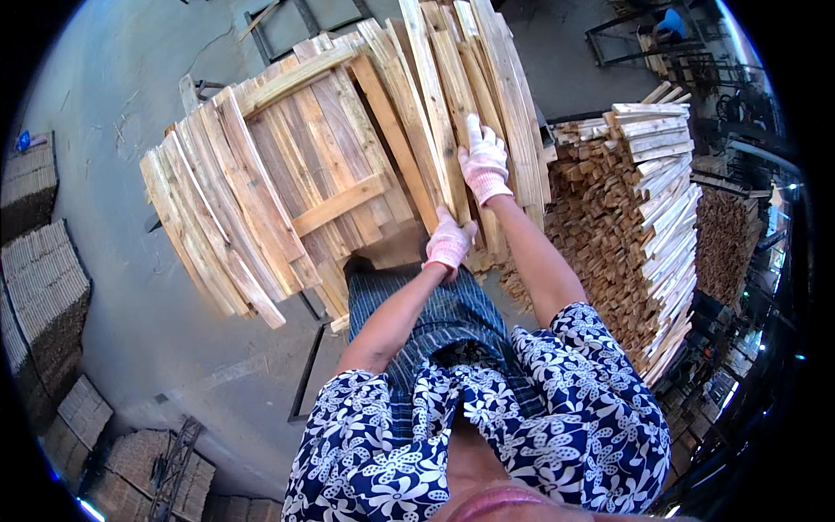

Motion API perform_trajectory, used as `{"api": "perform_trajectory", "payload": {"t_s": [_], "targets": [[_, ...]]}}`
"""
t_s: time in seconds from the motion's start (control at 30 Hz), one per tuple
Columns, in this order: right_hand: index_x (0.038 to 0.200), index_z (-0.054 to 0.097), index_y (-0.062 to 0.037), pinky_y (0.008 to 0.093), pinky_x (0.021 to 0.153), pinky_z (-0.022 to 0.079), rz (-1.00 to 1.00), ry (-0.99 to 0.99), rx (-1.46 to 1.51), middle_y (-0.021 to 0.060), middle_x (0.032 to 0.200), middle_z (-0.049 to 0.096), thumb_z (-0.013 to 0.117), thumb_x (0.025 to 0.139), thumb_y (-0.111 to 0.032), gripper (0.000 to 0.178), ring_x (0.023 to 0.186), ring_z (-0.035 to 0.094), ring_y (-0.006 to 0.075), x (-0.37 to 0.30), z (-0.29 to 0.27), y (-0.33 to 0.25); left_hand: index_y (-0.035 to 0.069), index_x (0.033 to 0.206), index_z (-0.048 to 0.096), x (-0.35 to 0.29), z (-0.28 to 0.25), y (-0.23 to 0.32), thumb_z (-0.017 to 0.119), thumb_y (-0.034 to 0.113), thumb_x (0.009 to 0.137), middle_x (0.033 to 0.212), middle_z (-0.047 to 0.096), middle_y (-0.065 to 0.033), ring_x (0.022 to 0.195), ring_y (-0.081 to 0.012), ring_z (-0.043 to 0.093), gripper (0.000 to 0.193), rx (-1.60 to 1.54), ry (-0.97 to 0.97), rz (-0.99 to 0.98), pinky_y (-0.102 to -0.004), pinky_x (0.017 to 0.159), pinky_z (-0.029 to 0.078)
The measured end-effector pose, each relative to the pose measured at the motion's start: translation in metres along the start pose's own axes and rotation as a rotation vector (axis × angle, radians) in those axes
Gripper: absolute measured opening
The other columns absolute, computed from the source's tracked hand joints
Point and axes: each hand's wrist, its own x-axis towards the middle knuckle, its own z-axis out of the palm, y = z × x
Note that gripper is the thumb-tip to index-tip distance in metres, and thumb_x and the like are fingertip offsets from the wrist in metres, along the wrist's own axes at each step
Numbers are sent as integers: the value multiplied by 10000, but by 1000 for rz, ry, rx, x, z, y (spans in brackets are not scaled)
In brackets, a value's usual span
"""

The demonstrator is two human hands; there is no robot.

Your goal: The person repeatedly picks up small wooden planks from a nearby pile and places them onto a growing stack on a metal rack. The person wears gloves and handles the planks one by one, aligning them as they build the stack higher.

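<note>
My left hand [450, 244], in a pale pink knitted glove, is closed around the near end of a long, narrow wooden plank [428, 104]. Farther up and to the right, my right hand [484, 163] wears a matching glove. It lies on the neighbouring boards [448, 74] with its fingers stretched forward. These boards form a loose pile on the right part of a wooden work surface. Left of the pile, flat slats [296, 143] lie side by side with two crosspieces, the nearer crosspiece [341, 204] running slantwise.
More boards [222, 187] overlap at the left end of the work surface. A tall stack of cut wood [600, 200] stands close on my right. Bundled wood stacks [43, 296] line the far left of the grey floor [200, 357]. A person in blue [671, 24] is far off at the upper right.
</note>
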Motion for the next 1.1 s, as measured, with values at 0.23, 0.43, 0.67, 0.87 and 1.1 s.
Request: {"api": "perform_trajectory", "payload": {"t_s": [0.23, 0.43, 0.67, 0.87, 1.1], "targets": [[1568, 353, -50, 363, 1201, 353, -47, 45, 897, 178, 1544, 451, 689, 873, 48, 779, 1399, 470, 290, 48, -31, 41, -40, 1491, 343, -49, -90, -45, 739, 184, 915, 1074, 659, -107, 828, -204, 700, 733, -830, -371, 297, -296, 659, 619], [1585, 308, -210, 523, 1019, 489, -101, 66, 222, 245, 1370, 509, 693, 912, -261, 777, 1213, 561, 431, 71, -47, -22, 122, 1489, 363, -148, -137, -63, 694, 112, 924, 1084, 657, -158, 863, -191, 692, 654, -1025, -168, 347, -332, 711, 601], [1580, 354, -257, 537, 946, 511, -115, -89, -98, 267, 1150, 581, 689, 871, -151, 792, 1095, 599, 455, 81, -32, -48, 101, 1577, 350, -161, -198, -184, 636, 18, 954, 1453, 526, -113, 1162, -156, 588, 691, -506, 950, 523, -278, 917, 541], [1590, 350, -331, 454, 850, 558, -91, -15, 149, 195, 1116, 523, 709, 844, -44, 876, 913, 613, 326, 28, -62, -105, 146, 1577, 369, -173, -262, -302, 700, 183, 931, 1419, 512, -217, 1182, -348, 608, 726, 129, 1263, 140, -434, 990, 532], [1557, 407, -144, 213, 750, 546, -347, -61, 883, 126, 1469, 523, 625, 841, 77, 780, 1005, 614, 137, -45, -44, -258, 103, 1154, 643, -166, -310, -268, 727, 366, 888, 1350, 517, -266, 1231, -469, 527, 383, 565, 1271, -45, -544, 1033, 459]]}}
